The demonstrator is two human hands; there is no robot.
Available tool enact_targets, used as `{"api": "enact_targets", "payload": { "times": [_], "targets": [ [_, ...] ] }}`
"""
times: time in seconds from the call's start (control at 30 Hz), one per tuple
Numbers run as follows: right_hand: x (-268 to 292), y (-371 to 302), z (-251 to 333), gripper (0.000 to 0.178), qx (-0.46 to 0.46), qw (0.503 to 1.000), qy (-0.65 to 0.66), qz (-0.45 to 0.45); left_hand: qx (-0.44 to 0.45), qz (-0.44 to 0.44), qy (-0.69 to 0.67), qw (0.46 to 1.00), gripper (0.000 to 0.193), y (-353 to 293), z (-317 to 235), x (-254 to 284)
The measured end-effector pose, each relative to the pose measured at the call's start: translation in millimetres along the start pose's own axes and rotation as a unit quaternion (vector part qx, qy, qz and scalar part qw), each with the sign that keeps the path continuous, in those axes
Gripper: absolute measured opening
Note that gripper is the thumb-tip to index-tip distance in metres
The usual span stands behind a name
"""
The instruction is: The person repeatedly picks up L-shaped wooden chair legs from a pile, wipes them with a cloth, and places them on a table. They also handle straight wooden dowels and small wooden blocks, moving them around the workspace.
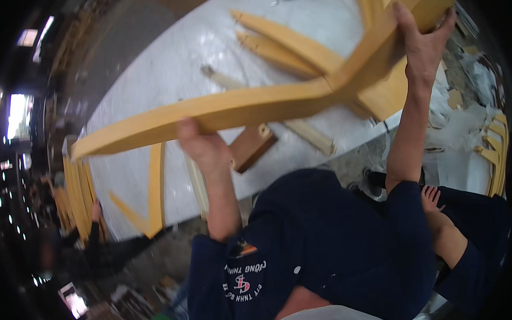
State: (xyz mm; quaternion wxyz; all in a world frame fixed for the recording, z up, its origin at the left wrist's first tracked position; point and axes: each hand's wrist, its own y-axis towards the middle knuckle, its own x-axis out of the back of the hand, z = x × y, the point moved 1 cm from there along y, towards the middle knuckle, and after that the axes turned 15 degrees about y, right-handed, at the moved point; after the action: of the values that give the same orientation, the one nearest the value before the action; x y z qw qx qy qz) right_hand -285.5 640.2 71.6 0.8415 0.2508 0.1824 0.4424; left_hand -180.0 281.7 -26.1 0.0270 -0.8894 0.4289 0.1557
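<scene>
A long, curved, light-yellow wooden furniture frame part (229,105) is raised above the white-covered table, spanning from the left edge to the upper right. My left hand (203,149) is closed around its lower edge near the middle of the long arm. Toward the upper right, my right hand (426,44) grips the wider, angled end, thumb on the near side. A seam shows where the long arm meets the angled section. Under it, a brown wooden block (253,148) with holes lies close to my left hand.
On the white table (140,71) lie pointed wooden pieces (288,40), pale sticks (310,136) and an angled yellow piece (156,185). A co-worker's hand (96,211) is by upright wooden parts (77,193) at left. Another person's hand (432,199) is at right, near stacked curved parts (497,154).
</scene>
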Motion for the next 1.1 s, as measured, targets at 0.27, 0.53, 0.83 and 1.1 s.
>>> {"api": "enact_targets", "payload": {
  "times": [0.27, 0.53, 0.83, 1.1],
  "targets": [
    [-105, -109, 28, 0.093, -0.102, 0.920, 0.377, 0.035, -0.167, -0.120, -0.016, 0.979, 0.048, -39, -87, 139],
    [-133, -181, -4, 0.089, -0.167, 0.924, 0.338, 0.063, -0.152, -0.219, 0.053, 0.962, 0.059, -25, -66, 189],
    [-126, -195, -46, 0.092, -0.201, 0.929, 0.308, 0.050, -0.162, -0.203, 0.098, 0.961, 0.048, -32, -58, 175],
    [-127, -189, -60, 0.094, -0.210, 0.928, 0.303, 0.055, -0.177, -0.206, 0.092, 0.958, 0.042, -24, -48, 169]
  ]
}}
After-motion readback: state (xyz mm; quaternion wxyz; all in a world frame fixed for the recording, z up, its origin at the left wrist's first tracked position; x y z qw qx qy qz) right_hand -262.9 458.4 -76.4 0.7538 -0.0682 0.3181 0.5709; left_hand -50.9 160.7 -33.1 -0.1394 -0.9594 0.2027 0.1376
